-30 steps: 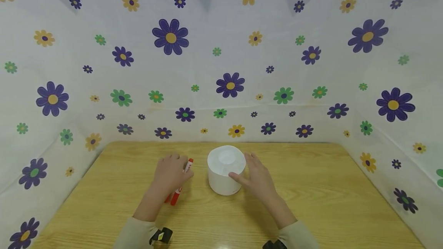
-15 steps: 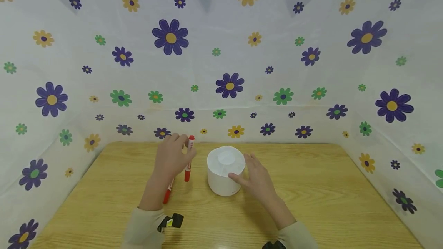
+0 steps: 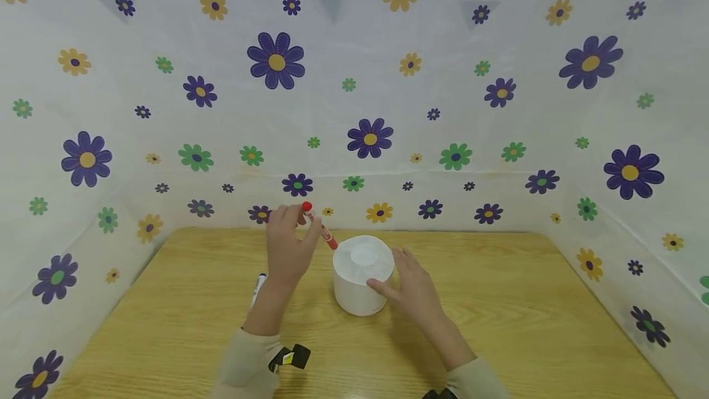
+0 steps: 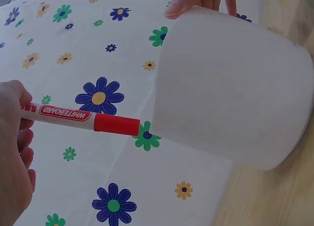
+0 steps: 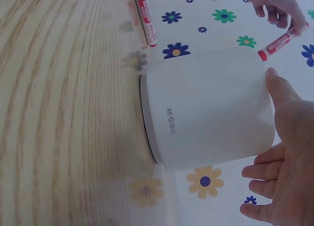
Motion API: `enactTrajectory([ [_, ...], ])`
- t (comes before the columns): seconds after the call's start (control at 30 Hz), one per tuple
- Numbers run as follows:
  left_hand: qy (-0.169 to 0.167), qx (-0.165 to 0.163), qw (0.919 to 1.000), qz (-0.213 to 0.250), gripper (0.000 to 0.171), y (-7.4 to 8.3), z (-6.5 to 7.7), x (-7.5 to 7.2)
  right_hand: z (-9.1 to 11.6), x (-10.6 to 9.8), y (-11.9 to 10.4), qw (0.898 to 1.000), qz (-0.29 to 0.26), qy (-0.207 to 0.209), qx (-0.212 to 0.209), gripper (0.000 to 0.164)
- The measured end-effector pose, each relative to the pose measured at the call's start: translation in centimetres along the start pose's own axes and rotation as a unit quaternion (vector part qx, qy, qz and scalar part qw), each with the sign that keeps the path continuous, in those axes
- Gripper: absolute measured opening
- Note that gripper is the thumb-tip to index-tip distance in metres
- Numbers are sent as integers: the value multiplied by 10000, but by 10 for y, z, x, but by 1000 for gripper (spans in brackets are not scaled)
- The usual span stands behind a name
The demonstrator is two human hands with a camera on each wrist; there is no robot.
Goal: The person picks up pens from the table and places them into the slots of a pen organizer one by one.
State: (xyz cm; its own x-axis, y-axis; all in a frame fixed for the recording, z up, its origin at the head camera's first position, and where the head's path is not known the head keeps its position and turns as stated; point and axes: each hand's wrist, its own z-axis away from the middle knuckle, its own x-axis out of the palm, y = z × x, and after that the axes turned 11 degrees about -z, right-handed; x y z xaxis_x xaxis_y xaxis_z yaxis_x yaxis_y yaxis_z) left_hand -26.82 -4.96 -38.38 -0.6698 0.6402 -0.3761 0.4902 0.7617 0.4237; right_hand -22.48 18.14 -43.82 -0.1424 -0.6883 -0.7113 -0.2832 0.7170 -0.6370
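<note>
My left hand [image 3: 290, 248] pinches a red whiteboard marker [image 4: 116, 124] by its upper part, between thumb and fingers. The marker slants in the head view, its red capped end down at the left rim of a white round desk organizer [image 3: 360, 291]. In the left wrist view that end points at the organizer's open side. The organizer stands upright on the table, with divided compartments around a raised round middle. My right hand [image 3: 412, 288] rests against its right side, thumb at the front rim and the other fingers spread behind, loosely extended.
Under my left forearm, a white-barrelled marker [image 3: 257, 290] with a dark end lies on the wooden table [image 3: 498, 313]. The right wrist view shows a red marker [image 5: 144, 17] lying on the table. White flower-print cloth [image 3: 327, 109] encloses the back and sides.
My left hand has lifted the red marker off the table, carried it up and right, and tilted its capped end toward the organizer. The right hand and the organizer stay put.
</note>
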Motion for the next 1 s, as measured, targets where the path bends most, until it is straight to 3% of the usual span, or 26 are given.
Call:
enactTrajectory([
  [0.1,-105,-95,9997,212,16,1,3,6,0,0,0,10000,3,1,-15,87],
  [0.33,-1017,-446,9938,27,25,2,8,12,-1,-1,0,10000,10,26,-27,85],
  [0.63,-1760,-53,9790,-1026,28,7,8,4,-1,0,0,10000,1,-3,-43,86],
  [1.0,-2129,-106,9713,-1053,24,8,9,-1,0,1,2,9999,-55,50,-133,85],
])
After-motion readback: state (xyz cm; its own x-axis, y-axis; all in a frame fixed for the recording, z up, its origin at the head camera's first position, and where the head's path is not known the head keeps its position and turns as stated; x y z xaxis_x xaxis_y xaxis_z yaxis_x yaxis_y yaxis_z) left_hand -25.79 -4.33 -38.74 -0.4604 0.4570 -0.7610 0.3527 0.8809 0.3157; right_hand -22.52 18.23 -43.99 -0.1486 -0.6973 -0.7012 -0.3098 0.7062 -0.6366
